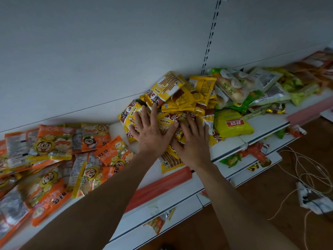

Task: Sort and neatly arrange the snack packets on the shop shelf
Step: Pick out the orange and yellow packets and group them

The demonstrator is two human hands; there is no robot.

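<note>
A: Where are the person's hands?

B: Both lie palm down on the heap of yellow packets (173, 94) in the middle of the shelf (230, 147). The left hand (153, 130) has its fingers spread wide and straight. The right hand (193, 139) sits close beside it, fingers straight too. Neither pinches anything.

A: And the other snack packets?

B: Orange packets (54, 150) lie scattered and overlapping on the shelf's left part, near the yellow heap. Right of the heap, touching it, lies a lime-green packet (232, 124). Behind that, a loose pile of clear and green packets (252, 87) rests against the white back panel (108, 51).

A: Anything lower down?

B: A red strip (158, 184) runs along the shelf's front edge. A few packets lie on the lower shelf (129, 224), and pale cables (306, 168) trail over the brown floor at the right
</note>
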